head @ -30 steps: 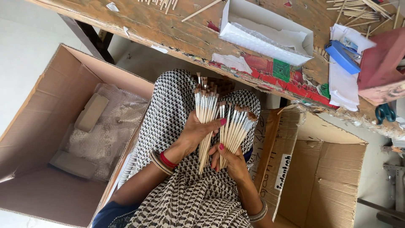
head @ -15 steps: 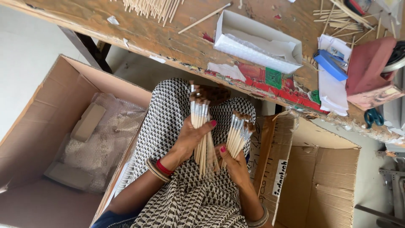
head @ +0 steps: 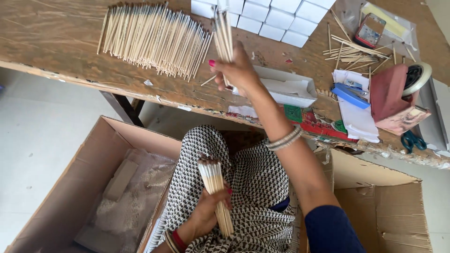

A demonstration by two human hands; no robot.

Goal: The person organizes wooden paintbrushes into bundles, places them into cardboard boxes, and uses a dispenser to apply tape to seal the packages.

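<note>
2 bundles of thin sticks are in hand. The right hand (head: pixel 236 70) reaches far over the bench (head: pixel 56 42), its grip pinching a small bundle (head: pixel 223 33) just right of the big stick pile (head: pixel 152 40) — the left hand (head: pixel 208 213), near the lap, grips another bundle (head: pixel 214 189) upright.

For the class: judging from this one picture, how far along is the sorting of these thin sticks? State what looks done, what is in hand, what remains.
Done: a large pile of sticks lies spread on the wooden table. In hand: the right hand holds a small bunch up over the table, and the left hand grips another bundle in the lap. Left: both bunches are not yet laid down, and loose sticks lie scattered near the white boxes.
</note>
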